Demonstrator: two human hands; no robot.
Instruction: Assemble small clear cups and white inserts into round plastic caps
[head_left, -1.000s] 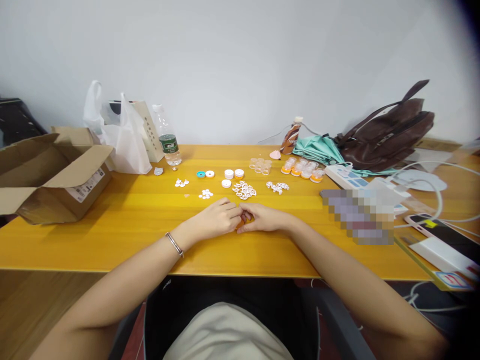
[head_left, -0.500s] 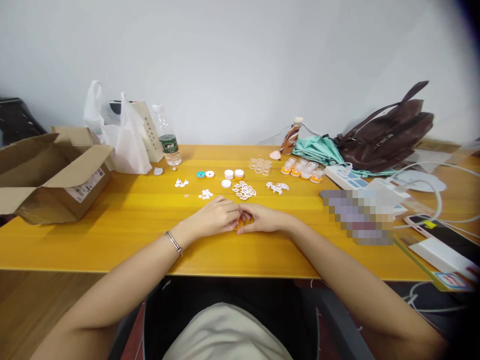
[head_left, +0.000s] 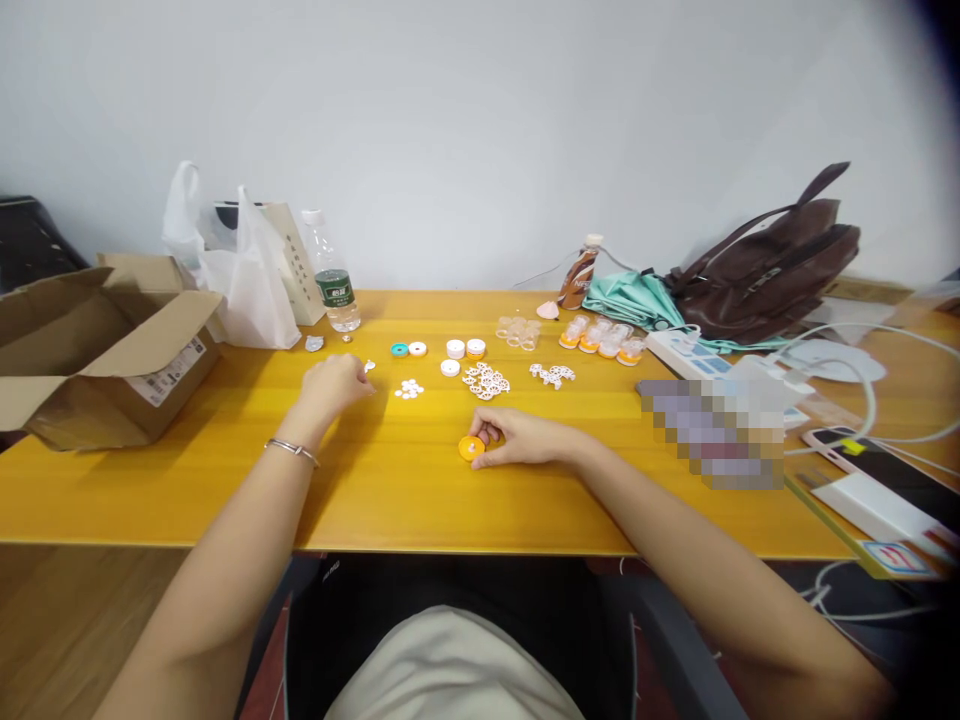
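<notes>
My right hand (head_left: 523, 438) rests on the yellow table (head_left: 225, 450), its fingertips pinched around a small orange round cap (head_left: 471, 447). My left hand (head_left: 334, 383) has reached out to the left, over a cluster of small white pieces (head_left: 367, 367); its fingers are curled and what they hold, if anything, is hidden. Just right of it lie more small white discs (head_left: 409, 388). Beyond them sit white lattice pieces (head_left: 486, 381), a teal ring (head_left: 400, 349), white and orange caps (head_left: 465, 348) and clear cups (head_left: 519, 331).
An open cardboard box (head_left: 97, 345) stands at the left, with white plastic bags (head_left: 236, 265) and a water bottle (head_left: 330, 275) behind. At the right are a brown bag (head_left: 772, 265), a teal cloth (head_left: 630, 298), a power strip (head_left: 686, 350), cables and a phone (head_left: 877, 465).
My left hand left the right hand and moved up and left to the small white pieces. The orange cap, hidden between both hands before, now shows at my right fingertips.
</notes>
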